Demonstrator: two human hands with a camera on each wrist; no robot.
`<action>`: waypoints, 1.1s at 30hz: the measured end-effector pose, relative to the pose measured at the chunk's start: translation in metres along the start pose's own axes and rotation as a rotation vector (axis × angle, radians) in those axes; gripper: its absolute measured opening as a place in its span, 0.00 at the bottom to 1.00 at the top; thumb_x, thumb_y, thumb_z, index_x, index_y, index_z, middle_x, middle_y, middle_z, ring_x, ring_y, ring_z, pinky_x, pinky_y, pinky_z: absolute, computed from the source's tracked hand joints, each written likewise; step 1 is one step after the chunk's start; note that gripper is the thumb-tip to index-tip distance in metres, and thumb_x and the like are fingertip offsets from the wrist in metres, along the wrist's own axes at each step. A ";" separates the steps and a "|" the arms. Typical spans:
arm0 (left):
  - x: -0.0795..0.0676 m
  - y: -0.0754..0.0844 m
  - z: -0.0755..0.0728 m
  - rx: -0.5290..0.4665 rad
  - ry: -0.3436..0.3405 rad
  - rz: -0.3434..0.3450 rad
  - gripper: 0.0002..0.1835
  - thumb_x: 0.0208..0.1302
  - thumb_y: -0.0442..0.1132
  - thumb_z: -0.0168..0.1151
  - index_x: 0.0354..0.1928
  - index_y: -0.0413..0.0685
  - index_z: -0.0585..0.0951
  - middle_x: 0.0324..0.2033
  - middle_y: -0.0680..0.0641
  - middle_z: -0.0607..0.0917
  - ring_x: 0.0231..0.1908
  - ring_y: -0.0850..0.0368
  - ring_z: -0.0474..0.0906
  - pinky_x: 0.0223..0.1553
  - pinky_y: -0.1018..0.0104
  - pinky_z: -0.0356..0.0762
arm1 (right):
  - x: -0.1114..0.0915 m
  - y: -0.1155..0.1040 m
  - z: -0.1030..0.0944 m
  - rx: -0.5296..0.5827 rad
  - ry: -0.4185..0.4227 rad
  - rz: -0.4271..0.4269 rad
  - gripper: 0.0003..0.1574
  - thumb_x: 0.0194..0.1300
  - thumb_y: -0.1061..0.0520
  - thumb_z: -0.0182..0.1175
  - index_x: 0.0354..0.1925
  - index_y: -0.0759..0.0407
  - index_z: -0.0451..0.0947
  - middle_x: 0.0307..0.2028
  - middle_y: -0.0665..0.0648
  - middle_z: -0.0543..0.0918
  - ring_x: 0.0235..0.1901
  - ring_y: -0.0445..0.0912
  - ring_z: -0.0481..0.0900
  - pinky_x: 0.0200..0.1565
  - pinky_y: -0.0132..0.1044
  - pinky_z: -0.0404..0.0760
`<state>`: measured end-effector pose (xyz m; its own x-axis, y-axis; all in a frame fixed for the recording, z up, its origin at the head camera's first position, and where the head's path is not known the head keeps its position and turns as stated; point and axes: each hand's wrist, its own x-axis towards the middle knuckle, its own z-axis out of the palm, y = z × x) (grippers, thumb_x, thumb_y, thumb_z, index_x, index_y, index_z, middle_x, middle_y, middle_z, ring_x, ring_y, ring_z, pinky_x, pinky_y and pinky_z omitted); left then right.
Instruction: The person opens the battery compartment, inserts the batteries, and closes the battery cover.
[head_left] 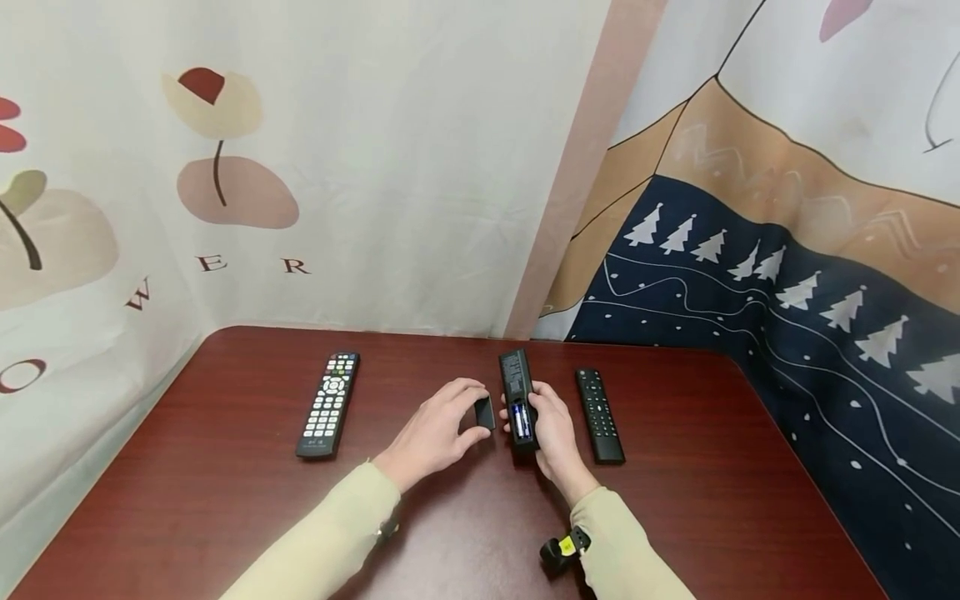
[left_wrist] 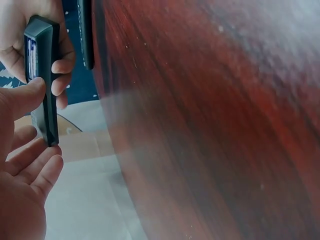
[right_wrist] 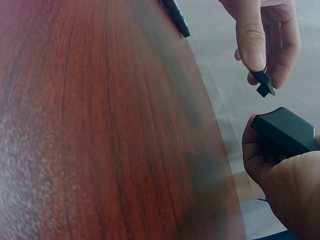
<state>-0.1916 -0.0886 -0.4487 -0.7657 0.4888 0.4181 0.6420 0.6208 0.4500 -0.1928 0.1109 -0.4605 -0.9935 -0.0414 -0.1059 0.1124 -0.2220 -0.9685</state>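
My left hand [head_left: 431, 433] pinches a small dark battery cover [head_left: 485, 412] between thumb and fingers. A tab shows along the cover's edge in the right wrist view, where the cover hangs just off the remote's end. My right hand [head_left: 557, 435] grips a black remote control [head_left: 516, 377] with its back turned up. Its battery compartment stands uncovered, with batteries [head_left: 521, 420] lying inside. In the left wrist view the remote [left_wrist: 48, 75] appears edge-on, and the left thumb overlaps it there.
A black remote with white buttons [head_left: 328, 408] lies on the reddish-brown table [head_left: 225, 500] at left. Another black remote [head_left: 600, 417] lies just right of my right hand. Printed curtains [head_left: 405, 167] hang behind the table. A black device with a yellow label [head_left: 564, 550] sits at my right wrist.
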 end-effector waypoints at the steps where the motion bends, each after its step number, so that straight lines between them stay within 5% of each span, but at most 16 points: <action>1: 0.000 0.000 0.000 0.002 0.001 0.003 0.24 0.61 0.40 0.77 0.57 0.42 0.82 0.57 0.47 0.81 0.57 0.52 0.79 0.58 0.56 0.80 | 0.000 0.000 0.001 0.000 -0.003 -0.001 0.23 0.80 0.60 0.33 0.62 0.69 0.66 0.55 0.78 0.76 0.40 0.50 0.86 0.39 0.41 0.87; 33: 0.009 0.014 0.010 -0.028 0.044 0.074 0.24 0.61 0.41 0.77 0.57 0.41 0.81 0.58 0.45 0.81 0.59 0.51 0.78 0.60 0.58 0.79 | 0.003 0.001 0.005 -0.030 0.003 -0.028 0.24 0.79 0.60 0.37 0.61 0.72 0.70 0.47 0.61 0.81 0.39 0.43 0.82 0.38 0.34 0.84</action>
<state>-0.1899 -0.0701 -0.4465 -0.7140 0.5052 0.4848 0.6982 0.5661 0.4383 -0.1956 0.1055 -0.4606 -0.9964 -0.0329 -0.0787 0.0836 -0.1936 -0.9775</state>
